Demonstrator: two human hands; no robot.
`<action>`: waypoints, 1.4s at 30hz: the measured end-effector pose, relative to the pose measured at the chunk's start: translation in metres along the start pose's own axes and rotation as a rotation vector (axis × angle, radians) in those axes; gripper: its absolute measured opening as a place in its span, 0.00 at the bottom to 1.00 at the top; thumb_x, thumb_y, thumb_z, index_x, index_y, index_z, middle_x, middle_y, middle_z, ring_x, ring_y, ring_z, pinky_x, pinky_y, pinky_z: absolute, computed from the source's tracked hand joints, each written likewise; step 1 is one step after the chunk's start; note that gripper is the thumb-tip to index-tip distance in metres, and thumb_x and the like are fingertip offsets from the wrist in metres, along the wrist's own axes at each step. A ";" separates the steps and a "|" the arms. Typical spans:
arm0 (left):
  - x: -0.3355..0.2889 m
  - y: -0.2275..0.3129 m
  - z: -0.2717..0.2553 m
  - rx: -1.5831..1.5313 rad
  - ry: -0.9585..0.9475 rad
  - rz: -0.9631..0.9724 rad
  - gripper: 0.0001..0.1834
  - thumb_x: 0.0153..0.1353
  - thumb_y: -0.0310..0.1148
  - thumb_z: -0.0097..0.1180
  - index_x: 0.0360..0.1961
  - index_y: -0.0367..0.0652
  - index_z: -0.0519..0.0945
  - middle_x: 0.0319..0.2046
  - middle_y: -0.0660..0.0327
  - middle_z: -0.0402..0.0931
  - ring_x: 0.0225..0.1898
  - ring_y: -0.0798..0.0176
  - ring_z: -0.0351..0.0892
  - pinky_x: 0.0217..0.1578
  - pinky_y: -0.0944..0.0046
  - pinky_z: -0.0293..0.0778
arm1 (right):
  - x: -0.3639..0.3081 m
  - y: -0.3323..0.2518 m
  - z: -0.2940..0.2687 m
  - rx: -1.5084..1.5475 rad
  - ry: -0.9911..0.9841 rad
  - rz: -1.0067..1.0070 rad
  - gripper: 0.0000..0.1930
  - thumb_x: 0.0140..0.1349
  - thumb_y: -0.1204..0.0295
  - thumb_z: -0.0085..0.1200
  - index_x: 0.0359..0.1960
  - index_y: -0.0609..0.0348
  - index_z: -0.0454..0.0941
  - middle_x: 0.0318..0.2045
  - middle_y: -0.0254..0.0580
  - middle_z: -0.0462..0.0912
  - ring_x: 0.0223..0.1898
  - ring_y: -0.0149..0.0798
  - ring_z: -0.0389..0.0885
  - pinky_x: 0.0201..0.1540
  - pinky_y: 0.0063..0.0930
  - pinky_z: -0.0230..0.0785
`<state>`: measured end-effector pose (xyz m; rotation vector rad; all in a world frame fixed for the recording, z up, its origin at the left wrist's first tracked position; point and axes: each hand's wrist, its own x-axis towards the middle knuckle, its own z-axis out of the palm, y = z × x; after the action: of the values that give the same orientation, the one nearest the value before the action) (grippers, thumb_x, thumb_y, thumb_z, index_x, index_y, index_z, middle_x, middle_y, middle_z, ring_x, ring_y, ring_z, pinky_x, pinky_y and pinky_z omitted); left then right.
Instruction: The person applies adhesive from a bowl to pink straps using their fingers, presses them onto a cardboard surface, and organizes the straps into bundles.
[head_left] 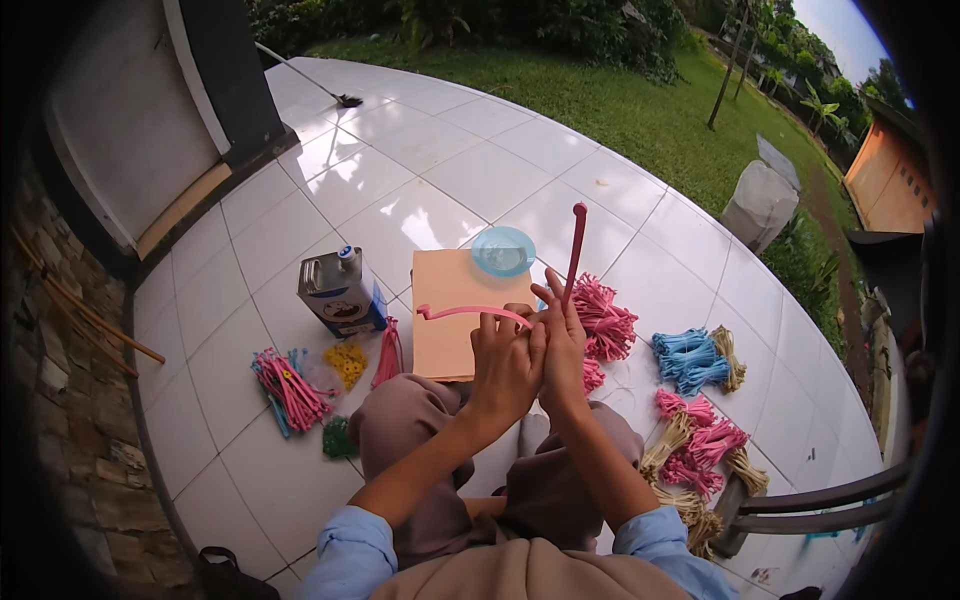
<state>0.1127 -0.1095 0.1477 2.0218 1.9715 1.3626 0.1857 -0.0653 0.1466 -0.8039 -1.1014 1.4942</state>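
Fingers of the left hand point(506, 364) curl closed on the pink strip point(463, 310) over the board point(440, 348); those of the right hand point(566, 356) are half straight by the red strip point(575, 252) — their grip I cannot tell. Steady work wants hands together, a light pinch, free ends unkinked.

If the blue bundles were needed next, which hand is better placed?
Probably the right hand: the blue bundles lie on its side, nearer to it than to the left hand. Both are busy with pink material.
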 end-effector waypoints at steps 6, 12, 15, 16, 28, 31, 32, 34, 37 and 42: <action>0.004 -0.030 -0.068 -0.614 0.600 -0.235 0.21 0.68 0.41 0.37 0.54 0.37 0.62 0.50 0.54 0.59 0.52 0.61 0.59 0.54 0.59 0.56 | 0.040 -0.063 -0.038 -0.661 -0.123 -0.096 0.20 0.66 0.66 0.44 0.59 0.55 0.68 0.30 0.38 0.75 0.25 0.27 0.69 0.28 0.22 0.63; 0.073 -0.022 -0.101 -0.128 0.014 0.488 0.14 0.61 0.31 0.50 0.47 0.39 0.68 0.45 0.57 0.68 0.50 0.58 0.68 0.52 0.58 0.63 | 0.085 -0.091 -0.041 -1.075 -0.448 0.018 0.27 0.54 0.69 0.58 0.57 0.64 0.68 0.24 0.45 0.78 0.27 0.33 0.77 0.31 0.27 0.67; 0.082 -0.039 -0.046 0.124 -0.104 0.616 0.17 0.58 0.28 0.53 0.49 0.44 0.67 0.44 0.56 0.70 0.48 0.55 0.70 0.54 0.54 0.63 | 0.110 -0.068 -0.043 -1.098 -0.633 0.090 0.29 0.51 0.71 0.59 0.56 0.66 0.68 0.26 0.48 0.80 0.30 0.34 0.80 0.33 0.27 0.69; 0.083 -0.057 -0.024 0.184 -0.136 0.609 0.17 0.57 0.29 0.54 0.48 0.45 0.68 0.42 0.57 0.70 0.47 0.56 0.71 0.51 0.54 0.66 | 0.117 -0.060 -0.044 -1.084 -0.708 0.119 0.30 0.49 0.72 0.59 0.56 0.66 0.69 0.27 0.49 0.81 0.30 0.35 0.81 0.34 0.28 0.70; 0.071 -0.143 0.078 0.037 -0.236 0.593 0.19 0.49 0.33 0.63 0.40 0.49 0.67 0.41 0.62 0.67 0.46 0.56 0.69 0.42 0.55 0.69 | 0.157 0.021 -0.090 -1.031 -0.990 0.244 0.40 0.45 0.78 0.54 0.66 0.59 0.54 0.33 0.54 0.76 0.34 0.45 0.76 0.40 0.36 0.69; 0.062 -0.163 0.093 0.037 -0.362 0.507 0.19 0.50 0.30 0.62 0.39 0.48 0.66 0.42 0.62 0.67 0.35 0.59 0.75 0.32 0.61 0.74 | 0.165 0.034 -0.092 -0.977 -1.030 0.245 0.44 0.45 0.78 0.53 0.68 0.57 0.48 0.30 0.50 0.73 0.33 0.44 0.75 0.39 0.35 0.68; 0.059 -0.169 0.096 0.042 -0.489 0.435 0.18 0.50 0.29 0.62 0.39 0.48 0.66 0.42 0.61 0.67 0.30 0.61 0.77 0.28 0.64 0.76 | 0.167 0.036 -0.093 -0.957 -1.019 0.235 0.45 0.45 0.78 0.53 0.68 0.57 0.46 0.29 0.48 0.72 0.33 0.43 0.74 0.39 0.35 0.68; 0.062 -0.182 0.098 0.013 -0.523 0.397 0.17 0.50 0.28 0.62 0.39 0.48 0.68 0.41 0.61 0.67 0.27 0.62 0.77 0.24 0.66 0.76 | 0.177 0.039 -0.096 -0.956 -1.017 0.306 0.46 0.45 0.79 0.53 0.68 0.55 0.45 0.28 0.43 0.69 0.31 0.40 0.72 0.38 0.33 0.68; 0.069 -0.189 0.101 -0.114 -0.472 0.310 0.15 0.51 0.26 0.60 0.39 0.47 0.69 0.37 0.61 0.68 0.23 0.62 0.78 0.21 0.67 0.76 | 0.188 0.050 -0.109 -0.789 -0.928 0.300 0.43 0.47 0.81 0.53 0.67 0.53 0.49 0.34 0.39 0.68 0.33 0.32 0.69 0.40 0.28 0.66; 0.067 -0.203 0.103 -0.241 -0.444 0.128 0.11 0.48 0.23 0.62 0.35 0.44 0.77 0.34 0.61 0.71 0.28 0.63 0.80 0.26 0.65 0.78 | 0.184 0.097 -0.130 -0.564 -0.755 0.116 0.41 0.47 0.81 0.56 0.65 0.52 0.50 0.34 0.38 0.69 0.36 0.29 0.70 0.41 0.24 0.67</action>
<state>-0.0047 0.0433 0.0085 2.1296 1.4452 0.9933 0.2313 0.1423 0.0233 -0.6842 -2.1340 1.6511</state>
